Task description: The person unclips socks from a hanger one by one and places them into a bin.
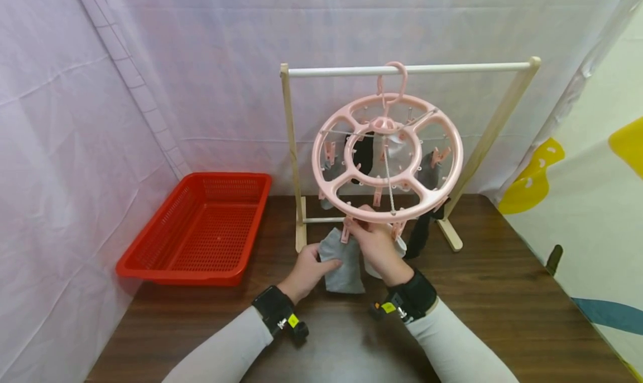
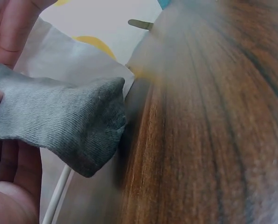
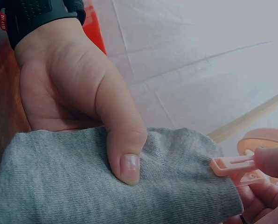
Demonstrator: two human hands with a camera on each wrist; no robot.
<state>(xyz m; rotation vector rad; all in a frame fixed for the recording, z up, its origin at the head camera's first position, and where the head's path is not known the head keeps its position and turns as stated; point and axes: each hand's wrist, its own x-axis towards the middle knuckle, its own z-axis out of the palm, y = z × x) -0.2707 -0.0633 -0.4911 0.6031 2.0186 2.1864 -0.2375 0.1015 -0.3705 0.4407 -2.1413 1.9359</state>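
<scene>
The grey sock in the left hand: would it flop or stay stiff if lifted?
Probably floppy: the grey sock looks like knit fabric and wrinkles near the left hand. Likely light, since it looks thin and flat. Probably not slippery, given its ribbed surface.

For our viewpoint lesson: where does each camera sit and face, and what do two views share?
Head: worn there, facing forward and down at a round pink plastic hanger; left hand and right hand show.
Left wrist: worn there, facing a grey ribbed fabric sock; fingers show.
Right wrist: worn there, facing the sock and pink plastic peg; left hand, right fingers show.
Both wrist views share the sock.
</scene>
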